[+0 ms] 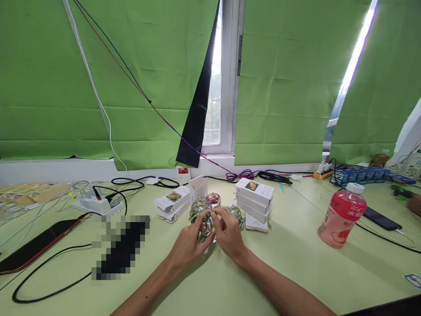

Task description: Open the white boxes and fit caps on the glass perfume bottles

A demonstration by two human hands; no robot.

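In the middle of the table, shiny round baubles stand close together. A silvery bauble (pixel 209 224) with a metal cap is between my hands, mostly covered by the fingers. My left hand (pixel 190 237) curls around its left side, thumb and index finger bent in. From the right, my right hand (pixel 230 232) bends its fingertips together near the cap; a bit of green shows there, and what they pinch is too small to tell. A green-and-silver bauble (pixel 198 207) sits behind my left fingers, a red one (pixel 213 199) at the back, and another green one (pixel 237 215) beyond my right hand.
White boxes are stacked left (pixel 173 202) and right (pixel 254 197) of the baubles. A pink drink bottle (pixel 342 217) stands at the right, near a phone (pixel 381 218). Power strips (pixel 98 204), cables and a dark phone (pixel 39 241) lie left. Part of another person's hand (pixel 414 205) shows far right.
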